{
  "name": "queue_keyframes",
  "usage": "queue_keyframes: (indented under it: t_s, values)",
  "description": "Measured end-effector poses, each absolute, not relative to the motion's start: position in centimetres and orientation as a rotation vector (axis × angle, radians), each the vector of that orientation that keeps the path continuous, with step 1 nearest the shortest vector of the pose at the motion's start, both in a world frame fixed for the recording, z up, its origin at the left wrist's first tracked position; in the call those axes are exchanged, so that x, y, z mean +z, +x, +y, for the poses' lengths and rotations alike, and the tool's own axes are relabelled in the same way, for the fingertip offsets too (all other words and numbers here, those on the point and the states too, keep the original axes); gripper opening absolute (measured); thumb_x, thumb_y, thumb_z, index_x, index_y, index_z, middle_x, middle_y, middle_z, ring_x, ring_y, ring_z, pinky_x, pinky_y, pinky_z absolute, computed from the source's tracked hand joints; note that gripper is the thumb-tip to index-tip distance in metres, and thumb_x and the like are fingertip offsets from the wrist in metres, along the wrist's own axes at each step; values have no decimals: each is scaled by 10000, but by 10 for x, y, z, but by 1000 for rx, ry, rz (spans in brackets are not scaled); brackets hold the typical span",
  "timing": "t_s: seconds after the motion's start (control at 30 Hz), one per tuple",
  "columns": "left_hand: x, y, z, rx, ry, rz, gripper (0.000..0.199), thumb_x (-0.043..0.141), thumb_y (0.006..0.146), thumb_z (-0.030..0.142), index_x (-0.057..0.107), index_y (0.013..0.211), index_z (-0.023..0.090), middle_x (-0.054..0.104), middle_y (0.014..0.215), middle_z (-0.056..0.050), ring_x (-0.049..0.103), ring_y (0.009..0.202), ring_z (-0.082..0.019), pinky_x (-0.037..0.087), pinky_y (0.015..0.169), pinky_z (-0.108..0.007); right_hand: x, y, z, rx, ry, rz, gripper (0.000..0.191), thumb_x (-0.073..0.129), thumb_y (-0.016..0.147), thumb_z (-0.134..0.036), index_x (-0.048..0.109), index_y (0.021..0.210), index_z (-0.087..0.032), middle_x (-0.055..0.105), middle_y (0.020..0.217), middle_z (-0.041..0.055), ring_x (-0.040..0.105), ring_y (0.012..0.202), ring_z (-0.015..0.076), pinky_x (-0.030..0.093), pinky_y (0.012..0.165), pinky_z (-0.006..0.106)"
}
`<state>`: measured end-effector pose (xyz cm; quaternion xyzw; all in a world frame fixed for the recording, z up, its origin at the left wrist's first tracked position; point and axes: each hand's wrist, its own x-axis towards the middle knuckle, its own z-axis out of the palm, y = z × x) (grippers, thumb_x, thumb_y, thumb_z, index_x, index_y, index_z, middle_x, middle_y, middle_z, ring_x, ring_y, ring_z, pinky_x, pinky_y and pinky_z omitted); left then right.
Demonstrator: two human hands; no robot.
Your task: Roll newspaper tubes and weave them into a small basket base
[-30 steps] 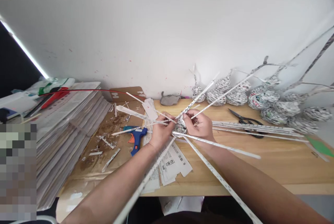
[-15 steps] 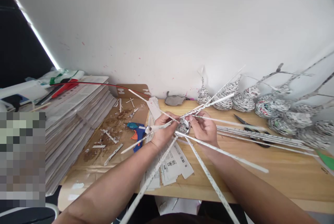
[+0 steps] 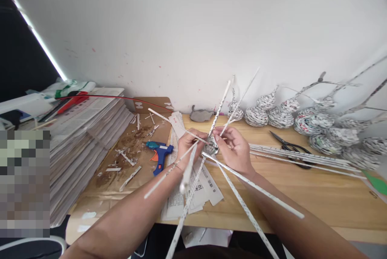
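Observation:
Between my hands, above the table, is a small woven newspaper piece with several rolled paper tubes sticking out all round. My left hand is closed on its left side, the fingertips partly hidden behind the tubes. On the right side my right hand pinches a thin paper tube near the woven rim. A thicker paper tube stands up at the back, and another paper tube points down toward me. Printed paper strips lie beneath.
A blue glue gun lies left on cardboard with paper scraps. Stacked newspapers rise at far left. To the right are black scissors, loose paper tubes and several woven gourd shapes along the wall.
The thick tube at the back has swung from leaning right to nearly upright. A tube on the left now points down toward me, uncovering the glue gun. The woven piece stays between my hands.

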<state>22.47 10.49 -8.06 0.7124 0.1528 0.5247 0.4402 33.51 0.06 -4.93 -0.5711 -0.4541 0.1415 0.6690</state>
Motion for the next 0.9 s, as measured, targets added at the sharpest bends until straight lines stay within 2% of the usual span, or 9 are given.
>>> queue_keyframes:
  t_s: [0.1,0.23,0.37,0.5,0.67,0.9]
  values:
    - [-77,223,104,1346,1831,329,39,659,789,167,689,799,189,678,795,-42,636,777,-163,499,748,-305,-51,335,2,289,-1335,-1055,225,644,836,-280,586,1044,-218,685,1014,71,656,937,208,519,771,325]
    - [-74,222,103,1325,1893,296,60,649,805,172,703,823,191,691,816,-55,637,785,-164,503,743,-303,-52,334,1,214,-1352,-1099,358,646,821,-238,523,1157,-225,679,996,65,648,894,200,507,715,307]
    - [-78,222,107,1333,1851,352,96,651,790,144,719,828,200,691,824,-48,644,796,-161,504,759,-298,-53,333,-1,136,-1383,-1145,249,578,842,-188,584,1089,-222,660,1045,69,635,853,181,511,740,313]
    - [-79,223,112,1344,1811,493,138,658,758,116,741,820,208,698,821,-41,652,789,-161,509,756,-290,-57,337,1,158,-1405,-1167,273,566,824,-170,570,1093,-212,667,996,66,646,847,187,531,716,304]
    - [-74,221,114,1291,1875,605,194,649,740,107,760,847,224,710,821,-34,653,782,-161,518,727,-278,-60,338,4,225,-1508,-1145,175,566,846,-264,639,992,-202,703,953,78,672,798,201,552,722,335]
    - [-75,219,117,1264,1935,698,177,638,747,128,764,826,224,724,801,-31,661,779,-174,523,709,-283,-59,333,4,524,-1485,-1010,324,722,740,-405,664,977,-193,722,852,59,671,665,188,537,551,280]
